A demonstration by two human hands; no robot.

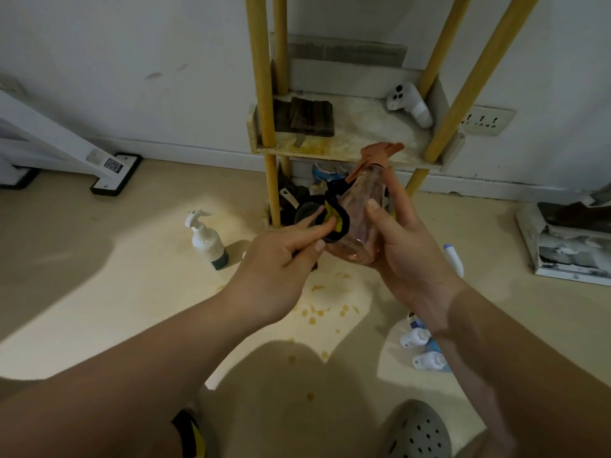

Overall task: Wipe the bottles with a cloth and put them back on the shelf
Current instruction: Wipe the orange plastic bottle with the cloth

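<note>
A person crouches before a low shelf (334, 149), wiping a pink spray bottle (362, 206). To do this step well, it seems best that the right hand (401, 249) turns the bottle bit by bit while the left hand (281, 259) drags the cloth (336, 221) along its whole length, base to neck, and then round the orange trigger head (377, 153). Only then should the bottle go onto the stained shelf just beyond the hands. A firm hold matters, since the clear plastic is probably slippery.

The right hand curls round the lower half of the bottle, thumb across the front and fingers behind. It tilts the bottle so the trigger points away toward the shelf. The left hand pinches a black and yellow cloth, thumb below and forefinger stretched out on top, pressing it against the bottle's left side.

Further left of the left hand, a white spray bottle (208, 241) stands on the floor (132, 292). Below the right forearm, several small white and blue bottles (426, 355) lie on the floor, apparently awaiting their turn.
</note>
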